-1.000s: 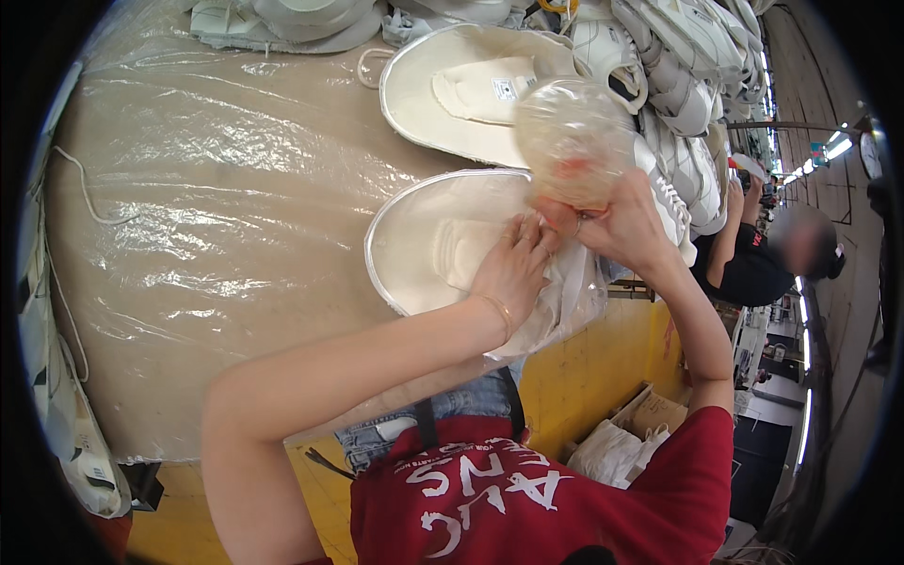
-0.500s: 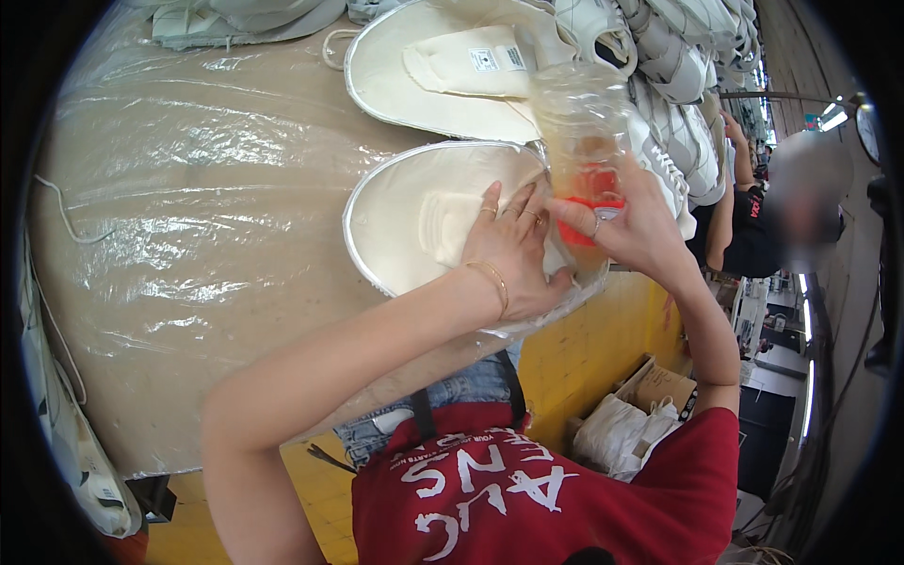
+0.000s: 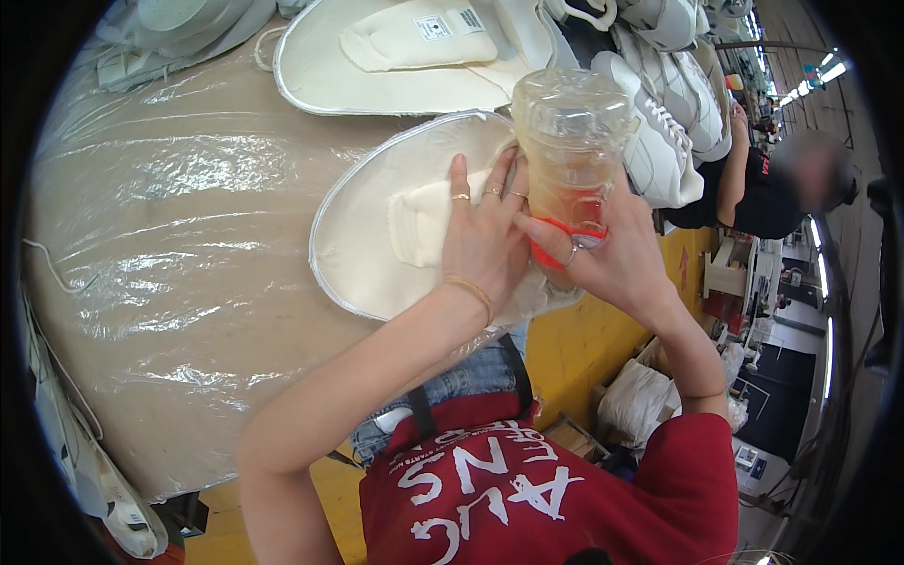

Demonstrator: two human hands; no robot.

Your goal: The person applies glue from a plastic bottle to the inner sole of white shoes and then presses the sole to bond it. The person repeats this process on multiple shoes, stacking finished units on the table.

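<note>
A clear plastic bottle with a red-orange fitting is held in the right hand. Its fingers are closed around the fitting end, with the thumb laid across the red part; the other fingers are partly hidden. The broad base is directed toward the far side of the table. Whether the bottle's lower end touches the fabric cannot be told.

The left hand is laid palm down, fingers extended and somewhat parted, on a cream fabric shoe upper with a white bound edge, just beside the bottle. The upper is spread on a tan table covered with glossy clear film. Beyond it, a second cream upper with white labels is seen. White laced shoes are piled to the right.
</note>
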